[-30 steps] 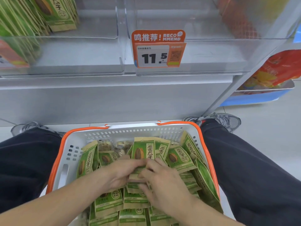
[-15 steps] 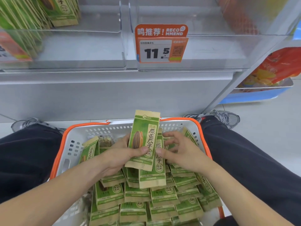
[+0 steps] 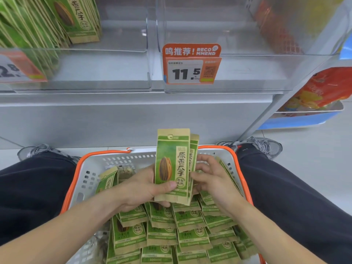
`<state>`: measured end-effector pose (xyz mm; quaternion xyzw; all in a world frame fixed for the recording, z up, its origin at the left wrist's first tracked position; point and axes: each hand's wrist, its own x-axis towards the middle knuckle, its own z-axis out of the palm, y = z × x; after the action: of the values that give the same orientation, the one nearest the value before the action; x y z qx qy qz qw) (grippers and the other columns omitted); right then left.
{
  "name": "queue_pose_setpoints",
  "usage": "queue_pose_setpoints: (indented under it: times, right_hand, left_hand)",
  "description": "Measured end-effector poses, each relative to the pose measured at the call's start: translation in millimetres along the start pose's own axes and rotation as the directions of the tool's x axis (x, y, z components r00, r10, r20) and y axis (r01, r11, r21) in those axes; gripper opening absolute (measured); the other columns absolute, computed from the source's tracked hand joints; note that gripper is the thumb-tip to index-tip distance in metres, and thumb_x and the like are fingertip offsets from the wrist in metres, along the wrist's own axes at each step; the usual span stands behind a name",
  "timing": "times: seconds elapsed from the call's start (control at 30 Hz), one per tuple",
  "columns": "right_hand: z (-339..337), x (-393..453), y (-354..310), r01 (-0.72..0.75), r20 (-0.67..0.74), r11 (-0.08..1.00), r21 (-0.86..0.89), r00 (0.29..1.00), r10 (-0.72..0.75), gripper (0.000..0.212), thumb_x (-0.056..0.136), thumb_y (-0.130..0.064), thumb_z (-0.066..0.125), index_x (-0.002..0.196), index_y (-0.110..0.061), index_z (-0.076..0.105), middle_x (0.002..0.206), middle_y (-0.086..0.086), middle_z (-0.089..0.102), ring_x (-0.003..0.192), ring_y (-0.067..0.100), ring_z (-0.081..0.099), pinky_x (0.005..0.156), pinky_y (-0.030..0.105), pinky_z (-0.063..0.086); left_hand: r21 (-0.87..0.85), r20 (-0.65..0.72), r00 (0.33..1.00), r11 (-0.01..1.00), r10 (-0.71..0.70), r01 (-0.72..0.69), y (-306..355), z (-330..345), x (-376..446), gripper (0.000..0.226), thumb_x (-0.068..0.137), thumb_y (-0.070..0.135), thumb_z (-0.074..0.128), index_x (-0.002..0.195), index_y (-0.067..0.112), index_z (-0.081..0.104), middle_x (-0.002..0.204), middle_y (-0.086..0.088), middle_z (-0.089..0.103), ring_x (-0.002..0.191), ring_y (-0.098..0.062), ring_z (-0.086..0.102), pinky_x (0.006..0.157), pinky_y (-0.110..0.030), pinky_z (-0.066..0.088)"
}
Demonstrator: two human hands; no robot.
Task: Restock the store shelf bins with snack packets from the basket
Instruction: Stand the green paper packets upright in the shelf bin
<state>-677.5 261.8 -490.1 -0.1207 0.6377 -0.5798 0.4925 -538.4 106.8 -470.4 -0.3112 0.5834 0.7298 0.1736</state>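
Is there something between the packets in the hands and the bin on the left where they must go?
Nothing visible blocks the way. The packets, held upright in the left hand, must only rise over the clear front wall of the left bin.

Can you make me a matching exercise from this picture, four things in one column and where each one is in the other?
Things:
1. basket
2. price tag
3. raised packets
4. stocked packets

Places:
A. in the clear bin at upper left
B. on the front of the middle bin
C. held upright by the left hand, the right hand alongside
D. on the floor between the person's legs

Pairs: 1-D, 2-B, 3-C, 4-A
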Motion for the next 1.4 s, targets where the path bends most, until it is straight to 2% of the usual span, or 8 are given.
queue_pose_setpoints:
  times: [0.17, 0.33, 0.67, 0.87, 1.0, 1.2, 1.3, 1.4]
  right_hand:
    - [1.7, -7.8, -12.0, -0.004, 0.081, 0.998, -0.060, 0.997, 0.009, 0.057, 0.083, -0.046, 0.073, 0.126, -0.018, 0.049, 0.113, 0.007, 0.072, 0.099, 0.027, 0.072, 0.077, 0.045, 0.059]
    - [13.5, -15.1, -16.6, 0.049, 0.119, 0.999, -0.023, 0.992, -0.046, 0.063, 0.078, -0.028, 0.076, 0.130, -0.016, 0.043, 0.118, 0.005, 0.072, 0.096, 0.032, 0.073, 0.074, 0.044, 0.061]
    - [48.8, -18.7, -34.9, 0.153, 0.234, 0.968, 0.200, 0.952, -0.199, 0.075, 0.073, -0.013, 0.085, 0.134, -0.005, 0.042, 0.121, 0.022, 0.068, 0.109, 0.037, 0.067, 0.086, 0.043, 0.057]
    - [91.3, -8.2, -77.7, 0.283, 0.122, 0.959, -0.004, 0.952, -0.281, 0.093, 0.048, -0.040, 0.099, 0.125, -0.012, 0.057, 0.112, 0.010, 0.074, 0.101, 0.027, 0.072, 0.076, 0.032, 0.059]
    - [129.5, 9.7, -122.6, 0.421, 0.150, 0.899, -0.116, 0.903, -0.404, 0.069, 0.065, -0.017, 0.090, 0.124, -0.018, 0.054, 0.107, -0.001, 0.075, 0.097, 0.016, 0.072, 0.074, 0.025, 0.058]
    - [191.8, 33.1, -160.6, 0.558, 0.241, 0.790, -0.252, 0.827, -0.507, 0.068, 0.067, -0.014, 0.086, 0.124, -0.026, 0.050, 0.111, -0.001, 0.072, 0.097, 0.024, 0.073, 0.078, 0.050, 0.061]
    - [213.9, 41.3, -174.6, 0.566, 0.253, 0.787, -0.244, 0.821, -0.512, 0.052, 0.073, -0.020, 0.085, 0.116, -0.021, 0.055, 0.103, 0.002, 0.077, 0.086, 0.025, 0.075, 0.070, 0.038, 0.062]
    - [231.6, 45.1, -189.2, 0.585, 0.296, 0.745, -0.320, 0.809, -0.508, 0.051, 0.072, -0.029, 0.076, 0.118, -0.019, 0.057, 0.101, -0.001, 0.076, 0.087, 0.021, 0.075, 0.065, 0.032, 0.061]
  left_hand:
    - [0.147, -0.026, 0.999, 0.989, 0.031, -0.027, 5.4, 2.0, -7.4, 0.049, 0.088, 0.018, 0.071, 0.131, 0.021, 0.048, 0.113, -0.002, 0.073, 0.098, -0.023, 0.072, 0.081, -0.040, 0.060]
    - [0.071, -0.064, 0.997, 0.996, 0.052, -0.048, 25.9, -6.8, -32.6, 0.059, 0.078, 0.037, 0.079, 0.130, 0.024, 0.054, 0.117, 0.001, 0.072, 0.108, -0.018, 0.069, 0.101, -0.043, 0.051]
    - [0.180, 0.042, 0.972, 0.956, 0.230, -0.233, 83.5, -71.9, -60.7, 0.043, 0.066, 0.035, 0.088, 0.099, 0.017, 0.065, 0.096, -0.010, 0.070, 0.071, -0.025, 0.066, 0.066, -0.035, 0.051]
    - [0.222, 0.050, 0.942, 0.916, 0.331, -0.334, 109.0, -111.3, -63.8, 0.038, 0.058, 0.036, 0.091, 0.081, 0.017, 0.068, 0.087, -0.021, 0.073, 0.072, -0.024, 0.068, 0.067, -0.030, 0.055]
    - [0.218, -0.147, 0.840, 0.845, 0.522, -0.487, 123.8, -141.5, -88.9, 0.039, 0.061, 0.044, 0.085, 0.082, 0.014, 0.070, 0.080, -0.023, 0.071, 0.069, -0.018, 0.063, 0.068, -0.027, 0.050]
    - [0.231, -0.494, 0.591, 0.752, 0.637, -0.617, 116.8, -159.2, -108.1, 0.045, 0.078, 0.063, 0.067, 0.089, 0.019, 0.065, 0.080, 0.003, 0.073, 0.075, -0.012, 0.069, 0.073, -0.035, 0.050]
    - [0.301, -0.582, 0.500, 0.741, 0.641, -0.600, 114.3, -170.9, -111.5, 0.052, 0.084, 0.070, 0.046, 0.094, 0.021, 0.061, 0.090, 0.003, 0.071, 0.090, -0.013, 0.067, 0.089, -0.044, 0.050]
    - [0.360, -0.642, 0.419, 0.736, 0.641, -0.574, 117.7, -179.1, -119.1, 0.036, 0.098, 0.054, 0.038, 0.093, 0.021, 0.052, 0.088, 0.005, 0.063, 0.084, 0.002, 0.060, 0.081, -0.021, 0.046]
